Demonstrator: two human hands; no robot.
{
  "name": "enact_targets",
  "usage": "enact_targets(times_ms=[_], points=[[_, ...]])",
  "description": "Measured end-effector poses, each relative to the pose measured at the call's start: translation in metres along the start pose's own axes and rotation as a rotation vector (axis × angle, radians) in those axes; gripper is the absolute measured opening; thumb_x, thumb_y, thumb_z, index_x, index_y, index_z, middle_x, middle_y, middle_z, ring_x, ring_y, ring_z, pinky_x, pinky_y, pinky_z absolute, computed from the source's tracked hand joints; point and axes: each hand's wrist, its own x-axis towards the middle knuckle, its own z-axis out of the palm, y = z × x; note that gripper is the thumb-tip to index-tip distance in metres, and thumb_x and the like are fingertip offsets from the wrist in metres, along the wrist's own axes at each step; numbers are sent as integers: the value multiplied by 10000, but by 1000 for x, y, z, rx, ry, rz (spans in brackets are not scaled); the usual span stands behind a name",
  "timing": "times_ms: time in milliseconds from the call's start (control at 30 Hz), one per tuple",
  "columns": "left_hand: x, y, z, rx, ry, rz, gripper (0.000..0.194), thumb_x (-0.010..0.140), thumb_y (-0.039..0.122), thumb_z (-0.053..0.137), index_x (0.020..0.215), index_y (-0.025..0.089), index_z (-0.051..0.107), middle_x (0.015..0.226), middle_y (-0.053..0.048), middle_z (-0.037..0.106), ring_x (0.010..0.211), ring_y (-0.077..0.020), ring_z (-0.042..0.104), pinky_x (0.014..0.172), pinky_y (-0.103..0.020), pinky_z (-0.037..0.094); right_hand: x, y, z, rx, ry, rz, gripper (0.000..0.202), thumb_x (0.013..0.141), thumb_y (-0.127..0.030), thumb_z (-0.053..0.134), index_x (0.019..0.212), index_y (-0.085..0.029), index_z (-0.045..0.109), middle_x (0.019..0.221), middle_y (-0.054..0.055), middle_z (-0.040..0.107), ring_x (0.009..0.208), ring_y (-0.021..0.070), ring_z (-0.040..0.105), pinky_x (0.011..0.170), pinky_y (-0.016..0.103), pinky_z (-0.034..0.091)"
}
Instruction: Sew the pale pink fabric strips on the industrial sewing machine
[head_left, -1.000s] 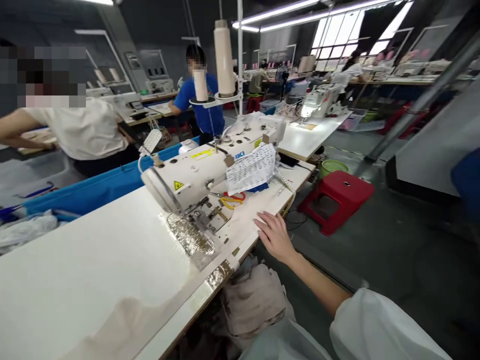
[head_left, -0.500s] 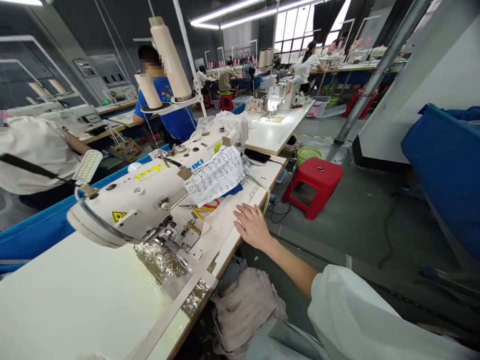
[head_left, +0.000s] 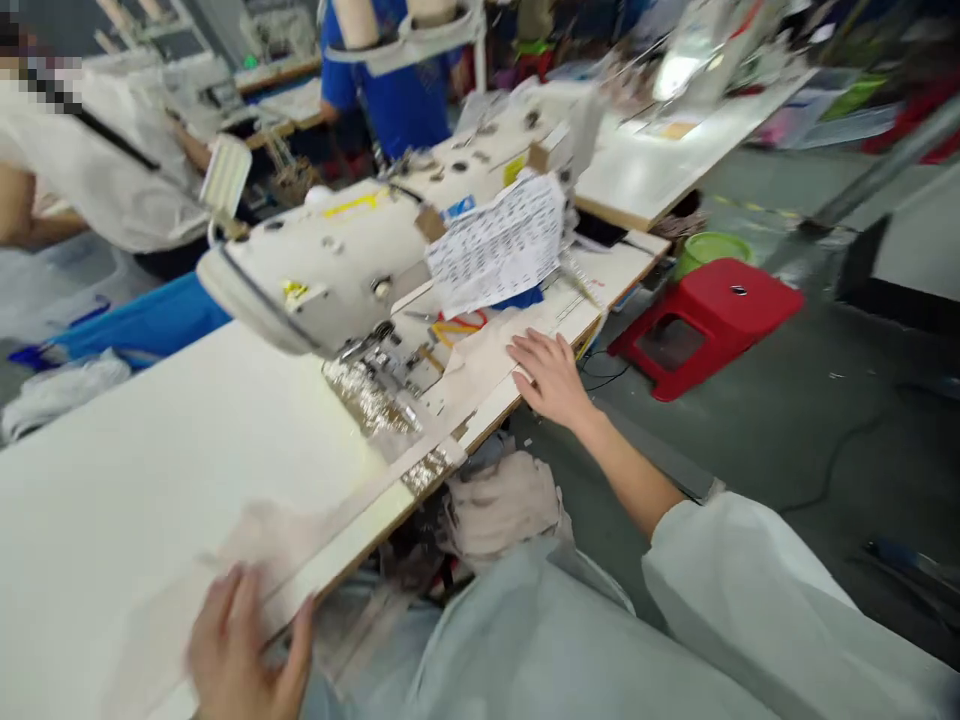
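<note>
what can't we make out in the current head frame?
- Left hand: motion-blurred, wrist cut off by the bottom edge; grip on the beige fabric strip unclear.
- Paper sheet on the sewing machine: print too small and blurred.
- Thread cones: cut off by the top edge.
- Right hand: flat on the strip.

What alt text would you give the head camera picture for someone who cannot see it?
A person's two hands lie flat on a long beige fabric strip at a white sewing table: left hand near the table's edge, right hand beside the white sewing machine. A red stool stands behind.
</note>
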Motion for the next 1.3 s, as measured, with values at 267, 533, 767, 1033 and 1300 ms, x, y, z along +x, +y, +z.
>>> enact_targets(times_ms=[267,533,767,1033,1300], points=[[-84,-42,10,102,291,-125,108,887,324,576,962,267,628,863,-9,655,783,-228,628,743,-405,518,-54,-20,2,186,109,-172,214,976,-252,455,1033,-241,661,1003,84,638,1088,251,560,1086,513,363],[-193,-81,58,133,-1,-964,363,807,420,464,986,134,600,773,-111,608,824,-366,630,751,-567,538,-118,-91,45,389,-325,-302,257,1003,-209,398,1083,-209,643,1051,69,665,1039,220,567,1023,454,398],[-158,-35,81,-134,51,-689,399,938,395,416,1243,160,517,1238,-195,601,1099,-387,597,715,-520,565,-147,-84,66,160,-641,-53,186,974,-189,475,1003,-159,656,1010,88,646,947,228,580,842,349,432],[-65,53,173,-470,-385,-13,355,940,218,435,1286,201,514,1273,-100,604,1191,-236,572,1001,-399,505,-137,-98,56,3,-841,-69,199,928,-275,628,1078,-144,619,1040,97,663,1002,262,572,858,350,381],[-77,71,184,-405,-680,129,243,933,221,439,1119,175,588,1004,-82,656,871,-216,645,757,-331,536,-140,-101,49,-54,-962,2,230,960,-340,593,1068,-137,613,938,97,703,930,248,639,820,315,392]])
